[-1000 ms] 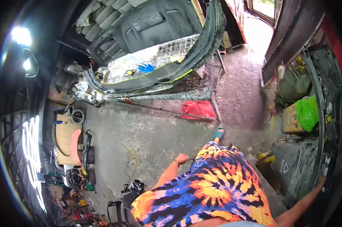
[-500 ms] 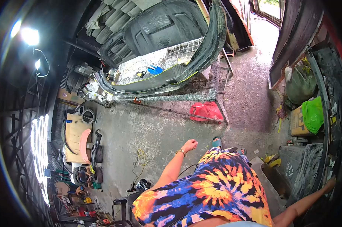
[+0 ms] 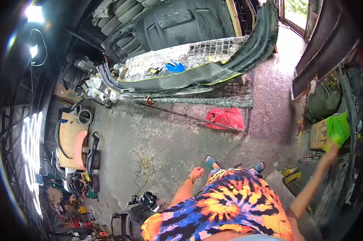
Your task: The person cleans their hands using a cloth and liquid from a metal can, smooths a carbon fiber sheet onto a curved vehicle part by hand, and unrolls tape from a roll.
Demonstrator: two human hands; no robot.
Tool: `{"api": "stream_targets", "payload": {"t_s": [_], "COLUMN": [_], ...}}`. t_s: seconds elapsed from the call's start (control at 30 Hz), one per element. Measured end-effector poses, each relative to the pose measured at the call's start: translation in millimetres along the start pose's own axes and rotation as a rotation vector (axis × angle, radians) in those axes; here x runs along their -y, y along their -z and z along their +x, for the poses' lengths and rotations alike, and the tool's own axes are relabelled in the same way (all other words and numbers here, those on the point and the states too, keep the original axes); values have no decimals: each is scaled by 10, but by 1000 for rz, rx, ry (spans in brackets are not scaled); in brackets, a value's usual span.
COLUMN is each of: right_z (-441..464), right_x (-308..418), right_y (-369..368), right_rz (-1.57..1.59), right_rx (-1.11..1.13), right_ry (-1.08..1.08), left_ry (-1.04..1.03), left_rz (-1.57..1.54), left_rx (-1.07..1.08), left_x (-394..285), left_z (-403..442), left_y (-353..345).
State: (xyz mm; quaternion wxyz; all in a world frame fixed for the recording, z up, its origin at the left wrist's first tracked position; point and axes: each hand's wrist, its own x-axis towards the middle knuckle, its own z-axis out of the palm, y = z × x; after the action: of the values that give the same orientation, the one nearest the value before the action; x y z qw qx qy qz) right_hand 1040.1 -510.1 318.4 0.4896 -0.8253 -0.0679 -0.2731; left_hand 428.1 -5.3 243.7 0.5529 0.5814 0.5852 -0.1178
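Orange-patterned clothing [image 3: 233, 201] is nearest. Beyond, the left hand [image 3: 196, 173] curls, apparently empty; the right hand [image 3: 333, 145] blurs at the green bag [image 3: 339, 125] beside the cardboard box [image 3: 319, 135], its grasp impossible to tell. Hasty pulling could tear the bag. Farther off, a bump could dislodge the curved panel [image 3: 165, 82] from the bench [image 3: 153, 61].

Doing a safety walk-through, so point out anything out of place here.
The yellow cord lies in loose loops on open floor, a possible trip hazard. The red bag lies crumpled by the workbench, perhaps dropped.
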Motion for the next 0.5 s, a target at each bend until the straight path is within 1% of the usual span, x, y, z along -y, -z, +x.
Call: {"api": "stream_targets", "payload": {"t_s": [0.03,0.07,0.1,0.13,0.17,0.2,0.23,0.27,0.3,0.33,0.4,0.47,0.5], "right_z": [-560,-995,-1434,-1881,-2273,-2634,-2930,-3194,-3351,-3311,-3520,-3546,-3518], "right_x": [724,1538,2535,2588,2987,3420,3683,3853,3977,4356,4389,4544,4639], "right_y": [-607,-995,-1199,-1515,-1747,-1915,-2056,-2195,-2317,-2239,-2451,-2524,-2547], "right_rz": [119,606,678,721,601,673,640,552,386,306,163,131,114], "right_rx": [144,392,455,745,910,1008,1185,1295,1374,1458,1476,1461,1460], "right_ry": [-20,-484,-649,-504,-483,-546,-540,-402,-35,14,217,132,72], "left_ry": [-8,-21,-33,-55,-70,-74,-113,-166,-175,-176,-326,-411,-486], "left_rz": [-44,-82,-65,-177,-283,-258,-270,-291,-351,-342,-329,-376,-407], "left_rx": [-37,-61,-31,-76,-118,-79,-133,-187,-208,-173,-171,-167,-173], "left_x": [177,346,507,664,753,791,866,887,911,879,695,267,-17], "left_z": [-19,38,110,149,172,187,133,217,292,378,500,643,658], "left_y": [137,221,319,465,661,846,1025,1181,1351,1509,1895,2164,2260]}}
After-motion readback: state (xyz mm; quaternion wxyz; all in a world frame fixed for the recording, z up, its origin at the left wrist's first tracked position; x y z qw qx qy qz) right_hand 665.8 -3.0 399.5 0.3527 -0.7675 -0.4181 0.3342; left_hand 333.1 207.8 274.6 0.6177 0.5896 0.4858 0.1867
